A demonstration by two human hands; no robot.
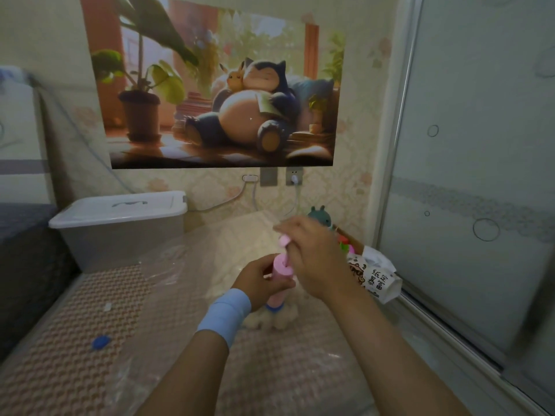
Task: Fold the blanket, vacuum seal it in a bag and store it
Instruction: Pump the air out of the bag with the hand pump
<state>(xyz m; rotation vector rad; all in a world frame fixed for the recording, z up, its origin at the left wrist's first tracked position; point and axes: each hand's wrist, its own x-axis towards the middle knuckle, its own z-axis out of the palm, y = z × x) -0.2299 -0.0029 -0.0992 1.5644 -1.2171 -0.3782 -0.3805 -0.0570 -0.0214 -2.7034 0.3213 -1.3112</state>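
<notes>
Pink-brown mat (75,325): woven pattern, it covers the bed you work on, from the near edge up to the wall.
Room: papered wall with a cartoon poster (222,94); a frosted glass door (465,175) stands close on your right.
Vacuum bag (168,265): clear plastic, lying on the mat, with the cream blanket (283,321) inside it, under the pump.
Pump (282,267): pink, upright on the bag's blue valve (271,309).
Left hand (261,280): your fingers (279,284) are curled around the pump body.
Right hand (312,259): it pinches the raised pink handle (283,242).
Edges: a storage box (120,232) at far left by the wall; a tissue pack (378,280) and a teal plush toy (319,214) beside the door.
Open room: the wide near-left mat, where a small blue cap (100,342) lies.
</notes>
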